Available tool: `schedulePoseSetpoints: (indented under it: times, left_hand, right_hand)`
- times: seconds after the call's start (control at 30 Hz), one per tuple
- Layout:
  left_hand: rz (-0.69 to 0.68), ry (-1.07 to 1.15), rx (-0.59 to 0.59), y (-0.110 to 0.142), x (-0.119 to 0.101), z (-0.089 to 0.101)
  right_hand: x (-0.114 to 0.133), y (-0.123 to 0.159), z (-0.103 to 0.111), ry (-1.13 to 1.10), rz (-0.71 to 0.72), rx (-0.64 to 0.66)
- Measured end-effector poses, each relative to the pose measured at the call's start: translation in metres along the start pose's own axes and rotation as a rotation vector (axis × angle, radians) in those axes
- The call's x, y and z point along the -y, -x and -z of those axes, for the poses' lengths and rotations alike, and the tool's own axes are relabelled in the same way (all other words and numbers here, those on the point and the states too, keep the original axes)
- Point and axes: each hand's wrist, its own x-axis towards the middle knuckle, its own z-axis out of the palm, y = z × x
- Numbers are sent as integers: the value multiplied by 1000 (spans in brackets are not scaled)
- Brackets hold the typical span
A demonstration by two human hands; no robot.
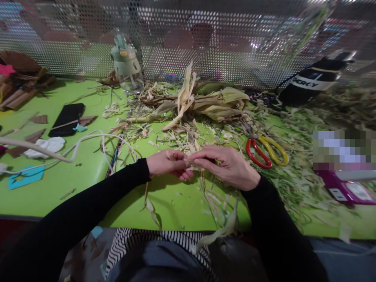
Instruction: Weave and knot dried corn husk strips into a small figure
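Note:
My left hand [170, 163] and my right hand [225, 164] meet over the middle of the table. Thumbs and fingers on both sides pinch a small pale strip of dried corn husk [192, 166], largely covered by the fingertips. Just behind it lies a bundle of dried corn husks [219, 103], with one pale husk [185, 92] sticking up from it. To the right of my right hand rest scissors [255, 136] with one red and one yellow handle. A long curled husk strip [230, 227] hangs over the front edge.
Shredded husk scraps [296, 176] cover the right side. A clear bottle [127, 64] stands before the perforated metal screen [182, 43]; a black bottle [311, 84] leans at right. At left are a phone [67, 117], a white cable [88, 137] and crumpled tissue [48, 147].

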Motion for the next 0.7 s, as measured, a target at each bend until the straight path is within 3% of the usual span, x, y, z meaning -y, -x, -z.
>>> schedulePoseSetpoints:
  times: [0.17,0.37,0.7]
  left_hand:
    - [-10,5,5,0,-1,0]
    - [14,18,69,1,1,2]
    - [-32,-53,139,2,0,2]
  right_hand:
    - [-1,2,0,3,-90,70]
    - [3,1,3,-2,-50,141]
    - [0,2,-3,134,-66,105]
